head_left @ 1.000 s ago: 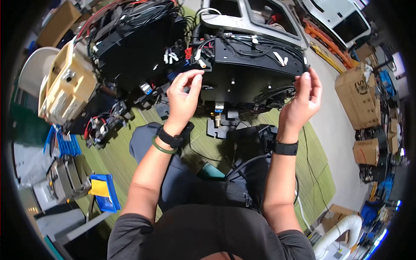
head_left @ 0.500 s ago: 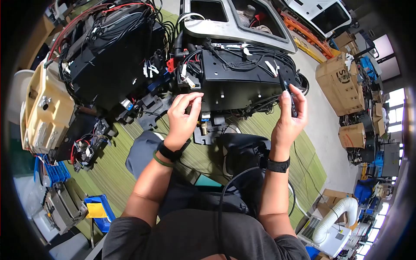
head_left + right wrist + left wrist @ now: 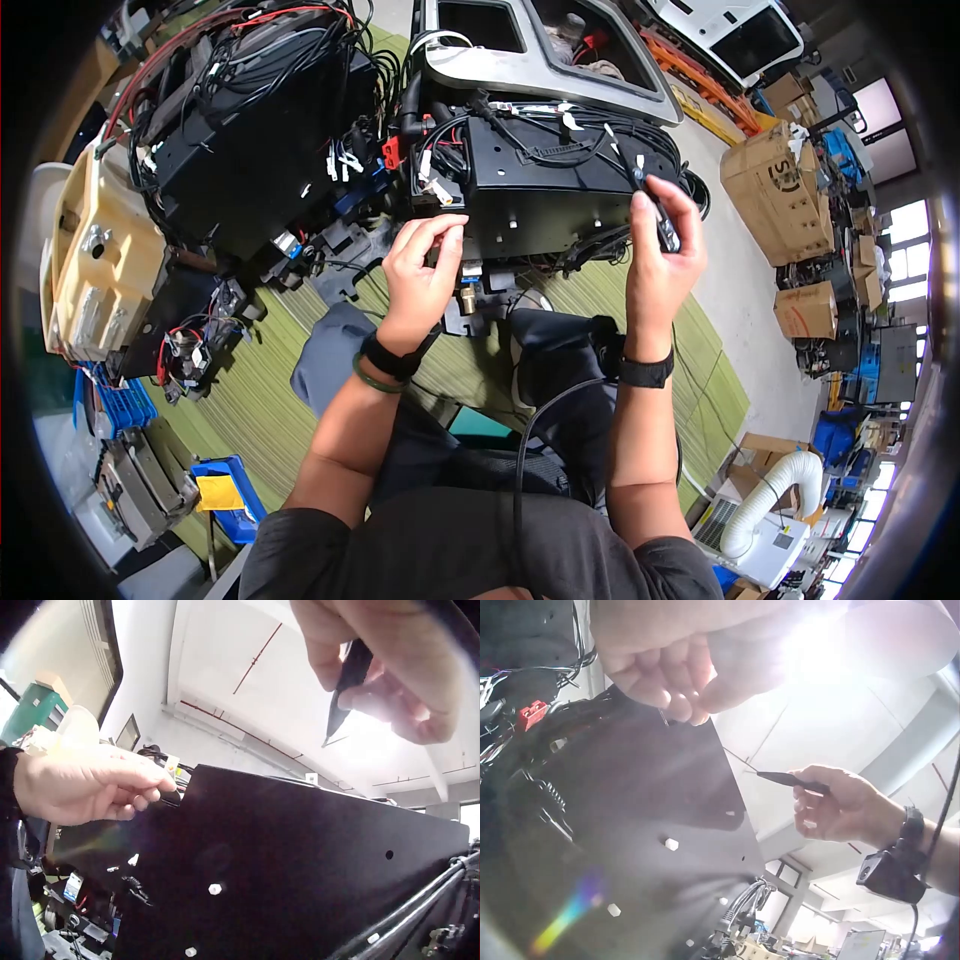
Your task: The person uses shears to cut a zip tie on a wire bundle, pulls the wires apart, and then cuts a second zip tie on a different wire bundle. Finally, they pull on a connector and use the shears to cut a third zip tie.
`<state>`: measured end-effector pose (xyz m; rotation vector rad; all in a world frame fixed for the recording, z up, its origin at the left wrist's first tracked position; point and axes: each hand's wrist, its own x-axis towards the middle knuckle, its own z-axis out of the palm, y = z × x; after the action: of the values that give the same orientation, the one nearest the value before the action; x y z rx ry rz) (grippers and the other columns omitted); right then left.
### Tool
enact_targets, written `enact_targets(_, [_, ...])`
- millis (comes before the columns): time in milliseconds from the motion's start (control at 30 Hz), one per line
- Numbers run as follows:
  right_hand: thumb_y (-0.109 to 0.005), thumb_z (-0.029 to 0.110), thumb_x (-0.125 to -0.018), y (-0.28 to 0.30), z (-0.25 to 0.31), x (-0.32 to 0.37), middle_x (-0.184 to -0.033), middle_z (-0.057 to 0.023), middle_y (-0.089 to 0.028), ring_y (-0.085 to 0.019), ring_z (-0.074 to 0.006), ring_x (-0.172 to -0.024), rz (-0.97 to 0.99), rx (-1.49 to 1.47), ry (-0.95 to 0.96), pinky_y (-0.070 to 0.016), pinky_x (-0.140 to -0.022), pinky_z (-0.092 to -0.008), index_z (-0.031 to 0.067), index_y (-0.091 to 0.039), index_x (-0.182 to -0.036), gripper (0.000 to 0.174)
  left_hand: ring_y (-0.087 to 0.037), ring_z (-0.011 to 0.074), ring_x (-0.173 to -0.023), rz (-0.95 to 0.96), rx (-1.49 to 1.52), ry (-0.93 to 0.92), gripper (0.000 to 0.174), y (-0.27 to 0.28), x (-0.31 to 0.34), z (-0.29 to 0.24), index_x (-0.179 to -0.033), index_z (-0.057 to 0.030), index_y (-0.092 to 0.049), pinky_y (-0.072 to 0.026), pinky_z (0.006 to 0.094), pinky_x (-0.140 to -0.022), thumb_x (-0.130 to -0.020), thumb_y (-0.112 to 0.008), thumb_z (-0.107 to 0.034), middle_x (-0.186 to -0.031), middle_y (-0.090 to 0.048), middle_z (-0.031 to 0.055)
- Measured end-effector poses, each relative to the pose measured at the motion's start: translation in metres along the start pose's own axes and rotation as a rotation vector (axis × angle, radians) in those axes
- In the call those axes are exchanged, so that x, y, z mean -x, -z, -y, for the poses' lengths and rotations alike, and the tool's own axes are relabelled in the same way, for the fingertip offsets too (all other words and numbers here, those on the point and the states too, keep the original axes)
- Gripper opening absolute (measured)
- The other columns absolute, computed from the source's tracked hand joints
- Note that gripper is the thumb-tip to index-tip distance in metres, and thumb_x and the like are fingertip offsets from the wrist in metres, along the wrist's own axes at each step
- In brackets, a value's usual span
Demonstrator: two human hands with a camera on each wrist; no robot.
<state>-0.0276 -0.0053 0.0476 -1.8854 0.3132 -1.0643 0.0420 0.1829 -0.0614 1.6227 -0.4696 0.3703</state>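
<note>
Noted slim black tool (image 3: 665,232) pinched between thumb and fingers of right hand (image 3: 660,265), point upward, above the right end of the black panel (image 3: 560,195). Checked against the left wrist view: point in free air, clear of the panel, touching nothing.

Found left hand (image 3: 420,265) at the panel's top left corner, fingertips curled together on a small dark part (image 3: 169,797). Cannot identify the part, as both wrist views are flared by ceiling light.

Noted several white studs (image 3: 215,888) seated in the panel's face, and wires (image 3: 570,140) lying in loose runs along the panel's top. Saw brass fitting (image 3: 467,297) just below the panel's left end, grey frame (image 3: 540,60) behind the panel, second black unit (image 3: 250,130) left of the panel, cartons (image 3: 775,190) well right of the panel, green mat (image 3: 300,360) under the panel.

Judged work at an intermediate stage: tool in hand but not applied to the panel; part at the corner gripped, neither clearly seated nor clearly free; wiring on top not dressed. Saw nothing to show any fastening at the panel finished.
</note>
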Motion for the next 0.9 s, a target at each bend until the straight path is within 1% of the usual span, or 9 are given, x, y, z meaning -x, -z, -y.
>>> enact_targets(67, [-0.071,0.007,-0.088,-0.003,0.003,-0.011,-0.095,-0.0020,-0.066,-0.058,-0.0057,-0.080,-0.010,0.002,0.050,-0.0475,-0.074,-0.0206,0.0007,-0.066,-0.108,0.022,-0.059,0.0114,-0.074,-0.005,-0.020,0.007,0.013,0.004,-0.001,-0.003,-0.103,-0.0026,-0.070,-0.0481,0.0251,-0.070,-0.091,-0.065,-0.006,-0.086,-0.065,0.0054])
enact_targets(167, [-0.072,0.008,-0.088,-0.007,-0.003,-0.023,-0.097,-0.0025,-0.066,-0.059,-0.0069,-0.085,-0.020,-0.035,0.073,-0.0479,-0.078,-0.0225,0.0003,-0.067,-0.107,0.021,-0.064,0.0169,-0.077,-0.020,-0.067,-0.027,0.014,0.009,-0.001,-0.004,-0.102,-0.0028,-0.070,-0.0522,0.0277,-0.072,-0.089,-0.065,-0.003,-0.089,-0.066,0.0091])
enact_targets(333, [-0.070,0.007,-0.088,-0.019,-0.014,-0.029,-0.097,-0.0021,-0.066,-0.058,-0.0073,-0.087,-0.028,-0.160,0.054,-0.0474,-0.080,-0.0229,-0.0003,-0.067,-0.107,0.020,-0.064,0.0176,-0.078,-0.018,-0.106,-0.059,0.014,0.012,-0.002,-0.008,-0.102,-0.0027,-0.070,-0.0520,0.0282,-0.073,-0.089,-0.065,-0.002,-0.088,-0.066,0.0093])
enact_targets(533, [-0.068,0.005,-0.089,-0.030,-0.037,-0.014,-0.103,-0.0039,-0.066,-0.058,-0.0091,-0.092,-0.178,-0.280,-0.051,-0.0463,-0.086,-0.0253,-0.0012,-0.067,-0.107,0.019,-0.061,0.0144,-0.077,0.010,-0.170,-0.050,0.014,0.013,0.002,-0.010,-0.102,-0.0009,-0.070,-0.0493,0.0260,-0.073,-0.090,-0.064,-0.003,-0.089,-0.067,0.0089])
enact_targets(567, [-0.069,0.004,-0.089,-0.032,-0.041,-0.014,-0.104,-0.0048,-0.066,-0.058,-0.0095,-0.092,-0.198,-0.306,-0.016,-0.0464,-0.087,-0.0259,-0.0012,-0.067,-0.108,0.020,-0.062,0.0144,-0.078,0.004,-0.162,-0.033,0.013,0.013,0.004,-0.012,-0.102,-0.0005,-0.070,-0.0491,0.0259,-0.072,-0.090,-0.064,-0.002,-0.088,-0.067,0.0088])
enact_targets(667, [-0.068,0.003,-0.089,-0.029,-0.033,-0.015,-0.104,-0.0051,-0.066,-0.058,-0.0088,-0.089,-0.183,-0.265,0.015,-0.0471,-0.083,-0.0242,-0.0017,-0.066,-0.108,0.020,-0.062,0.0142,-0.079,-0.009,-0.138,-0.005,0.013,0.008,0.008,-0.016,-0.101,0.0006,-0.070,-0.0487,0.0254,-0.072,-0.090,-0.064,-0.001,-0.088,-0.067,0.0085])
enact_targets(800, [-0.067,0.004,-0.091,-0.026,-0.032,-0.005,-0.102,-0.0062,-0.066,-0.058,-0.0071,-0.085,-0.192,-0.368,-0.006,-0.0469,-0.077,-0.0212,-0.0036,-0.064,-0.109,0.021,-0.061,0.0137,-0.077,-0.029,-0.106,0.006,0.013,-0.003,0.011,-0.026,-0.101,0.0005,-0.069,-0.0485,0.0254,-0.072,-0.089,-0.063,0.000,-0.088,-0.067,0.0080])
enact_targets(867, [-0.067,0.004,-0.091,-0.028,-0.034,0.004,-0.103,-0.0075,-0.065,-0.057,-0.0090,-0.087,-0.193,-0.374,-0.033,-0.0473,-0.079,-0.0235,-0.0043,-0.063,-0.110,0.022,-0.060,0.0135,-0.077,-0.049,-0.123,0.008,0.013,-0.004,0.012,-0.031,-0.101,0.0005,-0.069,-0.0484,0.0253,-0.073,-0.089,-0.063,0.001,-0.088,-0.066,0.0078])
enact_targets(900, [-0.067,0.004,-0.091,-0.031,-0.039,0.006,-0.104,-0.0081,-0.064,-0.057,-0.0103,-0.089,-0.231,-0.320,0.031,-0.0474,-0.081,-0.0250,-0.0046,-0.062,-0.110,0.022,-0.060,0.0135,-0.077,-0.067,-0.101,0.023,0.014,-0.006,0.010,-0.034,-0.102,0.0004,-0.069,-0.0482,0.0252,-0.073,-0.090,-0.063,0.001,-0.087,-0.066,0.0078])
